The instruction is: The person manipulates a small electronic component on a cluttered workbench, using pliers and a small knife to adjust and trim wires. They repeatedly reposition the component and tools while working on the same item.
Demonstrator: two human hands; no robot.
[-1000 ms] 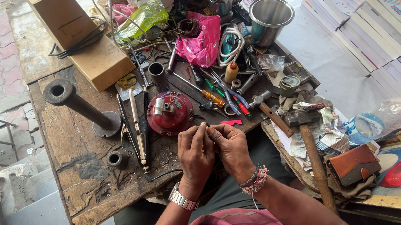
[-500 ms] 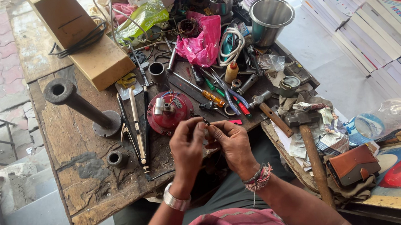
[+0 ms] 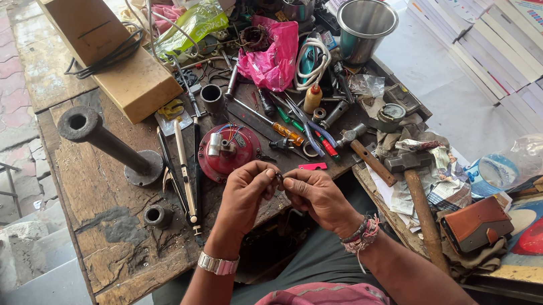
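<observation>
Two hands are meeting over the near edge of a cluttered wooden workbench (image 3: 99, 211), so let's sweep across from the left. Far left, a dark metal pipe on a round base (image 3: 106, 146) is lying tilted on the boards, with a small metal ring (image 3: 157, 215) near it. Next along, a pair of long-handled pliers (image 3: 183, 175) is resting beside a red round motor housing (image 3: 228, 152) with wires on top. Just in front of that housing, the left hand (image 3: 243, 192), a metal watch on its wrist, is pinching one end of a tiny dark part (image 3: 279, 178), too small to identify. The right hand (image 3: 319, 194), beaded bands at its wrist, is pinching the other end, so both sets of fingertips are closing on that one piece, held in the air above the bench edge and the lap. Moving right, a hammer (image 3: 417, 191) is lying on crumpled paper, then a brown leather wallet (image 3: 477, 223), and a clear plastic bottle with a blue cap (image 3: 531, 157). The risk, as I judge it: the part is tiny and the hold is fingertip-only, so a slip could be dropping it into the lap or the clutter, where it would be hard to find.
</observation>
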